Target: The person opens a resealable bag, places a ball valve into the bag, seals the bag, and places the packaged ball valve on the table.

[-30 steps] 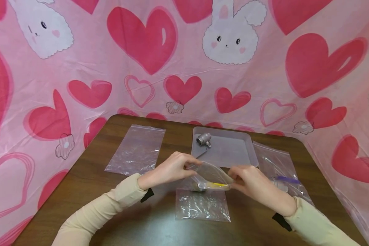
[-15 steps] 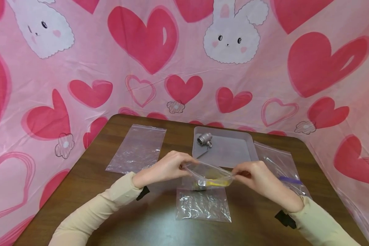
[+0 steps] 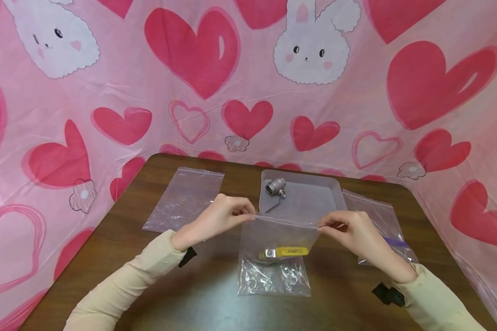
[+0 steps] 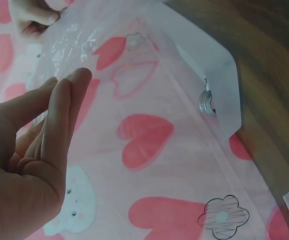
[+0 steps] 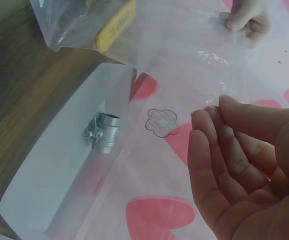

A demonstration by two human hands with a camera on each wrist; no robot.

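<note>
Between both hands a clear zip-top bag (image 3: 279, 232) is stretched by its top edge. My left hand (image 3: 221, 216) pinches the left corner of that edge between thumb and fingers; my right hand (image 3: 352, 232) pinches the right corner. Inside the bag lies a ball valve with a yellow lever handle (image 3: 291, 251); its body is blurred by the plastic. The bag's lower part spreads on the table. In the right wrist view the yellow handle (image 5: 116, 26) shows through the plastic, and the thumb and fingertips meet at the bag's edge.
Behind the bag stands a pale tray (image 3: 314, 197) with a metal ball valve (image 3: 275, 186) at its left side. A flat clear zip bag (image 3: 184, 200) lies to the left. Another clear bag (image 3: 374, 214) with a purple strip (image 3: 395, 242) lies at right, partly behind the right hand.
The bag's mouth, spread apart earlier, is now drawn into a straight, taut line. Both hands have moved slightly outward, and the yellow handle shows more plainly through the front.
</note>
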